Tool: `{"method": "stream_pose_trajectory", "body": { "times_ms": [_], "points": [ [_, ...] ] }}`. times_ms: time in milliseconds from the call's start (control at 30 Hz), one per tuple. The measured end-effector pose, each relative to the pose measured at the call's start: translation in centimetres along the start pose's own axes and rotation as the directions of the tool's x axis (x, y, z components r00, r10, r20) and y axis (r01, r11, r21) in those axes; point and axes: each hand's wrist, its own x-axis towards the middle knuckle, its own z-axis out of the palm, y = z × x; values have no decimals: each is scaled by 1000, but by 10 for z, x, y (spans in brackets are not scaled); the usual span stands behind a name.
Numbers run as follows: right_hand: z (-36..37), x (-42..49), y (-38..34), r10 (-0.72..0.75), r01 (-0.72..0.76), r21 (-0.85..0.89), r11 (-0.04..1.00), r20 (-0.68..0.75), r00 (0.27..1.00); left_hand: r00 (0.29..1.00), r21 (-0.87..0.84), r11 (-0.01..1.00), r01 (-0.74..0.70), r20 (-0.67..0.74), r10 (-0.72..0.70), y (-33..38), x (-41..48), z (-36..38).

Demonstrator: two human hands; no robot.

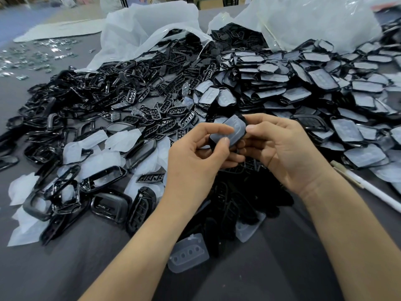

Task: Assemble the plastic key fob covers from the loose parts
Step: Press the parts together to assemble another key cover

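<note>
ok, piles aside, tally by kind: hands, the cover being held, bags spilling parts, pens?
hands: 2 (left hand, right hand)
held cover: 1
plastic bags: 2
white pen: 1
total: 6

The frames [108,205] are black, pads [188,255] milky, cover [236,130] both, pen [373,189] white, table [65,268] seemingly dark grey.

I work from a single view, worn on the person's head: wide-angle, pitched forward and down over the table [65,268]. It sits close, with the left hand [195,157] and right hand [284,148] mid-frame and the far plastic bags [152,22] along the top edge.
</note>
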Motion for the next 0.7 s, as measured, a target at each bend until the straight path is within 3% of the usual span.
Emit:
{"method": "stream_pose_trajectory", "body": {
  "times_ms": [400,700],
  "points": [
    [-2,2,2,-26,26,21,999,-23,999,998,22,1000,17,57,-18,4,-2,0],
    [1,3,8,-60,57,-99,993,-34,998,998,49,999,19,64,-22,0,-2,2]
  ]
}}
